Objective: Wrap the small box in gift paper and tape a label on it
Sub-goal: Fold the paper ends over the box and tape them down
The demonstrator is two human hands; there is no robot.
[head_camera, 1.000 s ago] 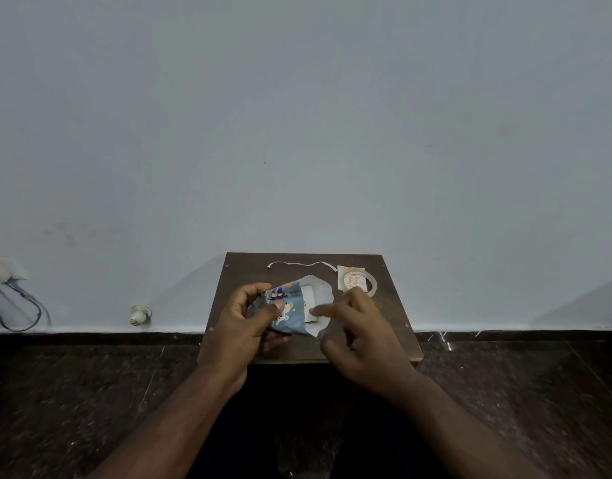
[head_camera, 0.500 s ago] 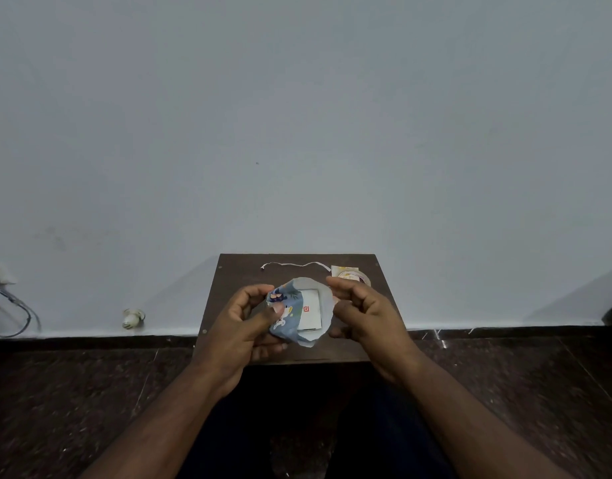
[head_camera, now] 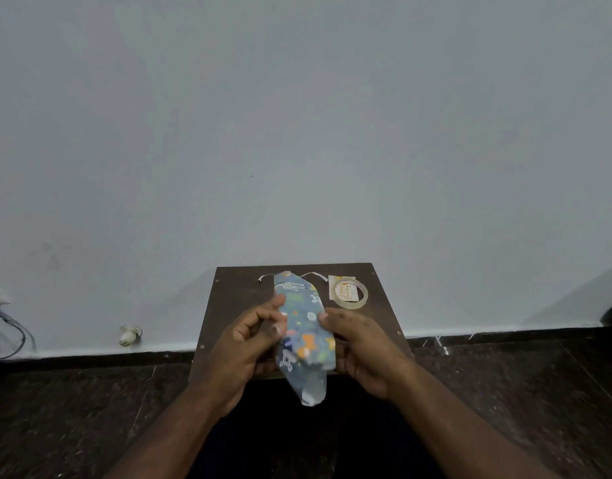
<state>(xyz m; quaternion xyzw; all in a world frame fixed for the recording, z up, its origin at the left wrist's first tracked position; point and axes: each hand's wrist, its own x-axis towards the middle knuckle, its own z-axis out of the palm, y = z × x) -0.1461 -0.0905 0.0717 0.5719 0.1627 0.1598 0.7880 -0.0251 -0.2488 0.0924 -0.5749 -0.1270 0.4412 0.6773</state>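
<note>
1. Step in hand, by my read: closing the gift paper [head_camera: 303, 326] round the small box. The box itself is hidden inside the wrap; no white face shows.
2. The bundle is held between both hands, above the near half of the brown board [head_camera: 239, 292], long axis running away from the person, loose paper ends sticking out far and near.
3. Left hand [head_camera: 244, 344]: fingers curled, fingertips and thumb pinching the paper's left edge. Right hand [head_camera: 361, 344]: thumb on the right edge, fingers curled under and behind; a firm hold.
4. To do it well: keep the overlap tight against the box, pin the seam with one thumb, then free the other hand for tape. The tape roll [head_camera: 351, 294] lies near, on the label card [head_camera: 336, 288] at the board's far right. Fold the floppy ends only after the seam is fixed.
5. Risk: letting go too early probably lets the paper spring open.
6. Versus the earlier frames: the paper was open with the white box showing; now it is turned and closed over, print side out. A thin white strip [head_camera: 313, 274] stays at the far edge.
</note>
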